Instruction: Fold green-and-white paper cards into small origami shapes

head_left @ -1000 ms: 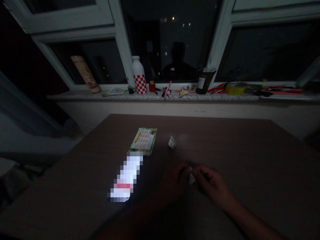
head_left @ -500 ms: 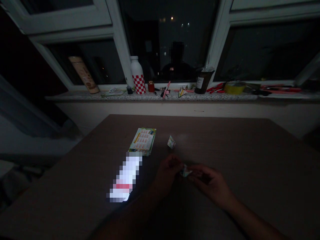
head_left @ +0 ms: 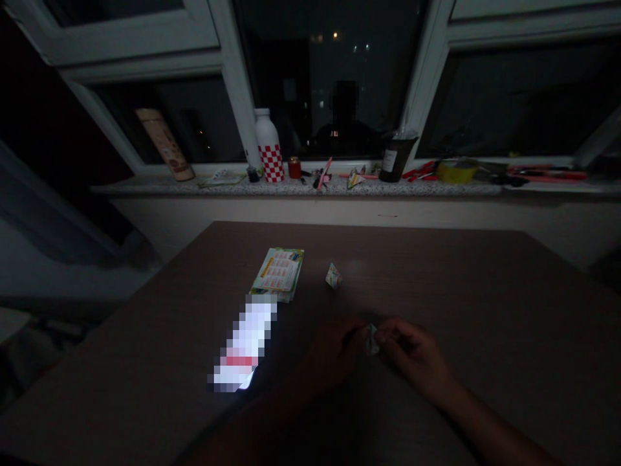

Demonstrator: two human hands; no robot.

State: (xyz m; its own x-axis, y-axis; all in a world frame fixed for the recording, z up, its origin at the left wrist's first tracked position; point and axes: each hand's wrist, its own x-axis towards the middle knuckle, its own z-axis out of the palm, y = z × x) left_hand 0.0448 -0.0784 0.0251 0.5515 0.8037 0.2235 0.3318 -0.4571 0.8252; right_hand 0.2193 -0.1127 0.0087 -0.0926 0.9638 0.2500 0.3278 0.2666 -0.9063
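In dim light my left hand (head_left: 334, 349) and my right hand (head_left: 412, 356) meet over the brown table (head_left: 485, 310), both pinching a small folded paper piece (head_left: 371, 339) between their fingertips. The paper stands roughly upright between the two hands. A second small folded paper shape (head_left: 333, 276) lies on the table just beyond them.
A lit phone screen (head_left: 245, 343) lies left of my hands, with a stack of printed papers (head_left: 278, 274) behind it. The windowsill (head_left: 301, 188) holds a red-checked white bottle (head_left: 269, 145), a dark jar (head_left: 396, 157), a tape roll (head_left: 456, 171), pens and other small items.
The paper piece was turned flat between my fingers half a second ago and now stands upright again. My hands shifted slightly right and nearer.
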